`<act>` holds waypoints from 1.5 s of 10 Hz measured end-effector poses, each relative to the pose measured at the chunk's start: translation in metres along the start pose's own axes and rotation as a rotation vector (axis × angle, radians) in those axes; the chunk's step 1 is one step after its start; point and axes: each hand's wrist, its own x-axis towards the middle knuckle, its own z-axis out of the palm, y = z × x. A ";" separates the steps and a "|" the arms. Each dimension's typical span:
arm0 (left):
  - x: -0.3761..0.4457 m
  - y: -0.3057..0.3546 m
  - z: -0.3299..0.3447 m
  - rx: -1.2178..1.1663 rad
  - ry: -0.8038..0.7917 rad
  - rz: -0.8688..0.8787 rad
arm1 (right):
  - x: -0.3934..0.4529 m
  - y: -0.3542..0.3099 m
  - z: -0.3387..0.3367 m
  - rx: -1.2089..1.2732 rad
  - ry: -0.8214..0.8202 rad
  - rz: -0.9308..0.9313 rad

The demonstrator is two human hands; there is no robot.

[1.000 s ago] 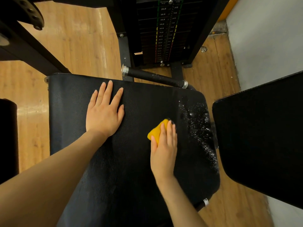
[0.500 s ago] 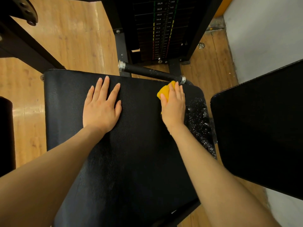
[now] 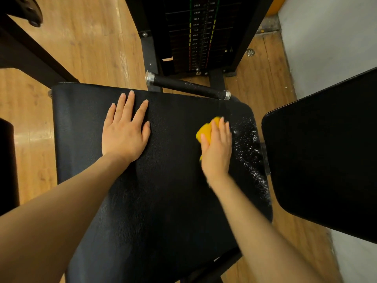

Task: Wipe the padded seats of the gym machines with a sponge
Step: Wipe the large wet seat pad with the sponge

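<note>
On seat (image 3: 163,180), right hand (image 3: 217,148) flat over sponge (image 3: 206,131)

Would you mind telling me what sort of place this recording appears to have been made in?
Most likely a gym: a weight stack with pound markings stands on a wooden floor behind a black padded seat, with another pad beside it.

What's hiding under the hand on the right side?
A yellow sponge lies under the right hand, on the black padded seat. Only its upper and left edges peek out; the rest is covered by the fingers and palm.
</note>
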 end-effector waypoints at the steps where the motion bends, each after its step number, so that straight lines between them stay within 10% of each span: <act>1: 0.000 0.000 0.000 -0.003 0.007 0.005 | 0.054 0.001 -0.013 0.011 -0.014 -0.003; 5: 0.000 -0.001 0.002 0.003 0.007 0.006 | -0.103 0.015 0.015 0.054 0.003 0.060; 9: 0.000 -0.001 0.002 -0.004 0.022 0.012 | 0.044 0.017 -0.016 0.046 0.026 0.069; 13: 0.000 -0.001 0.001 -0.004 0.013 0.011 | -0.128 0.034 0.018 0.126 0.088 0.140; 15: 0.000 -0.001 0.001 -0.001 0.015 0.014 | -0.044 0.034 0.000 0.114 0.098 0.140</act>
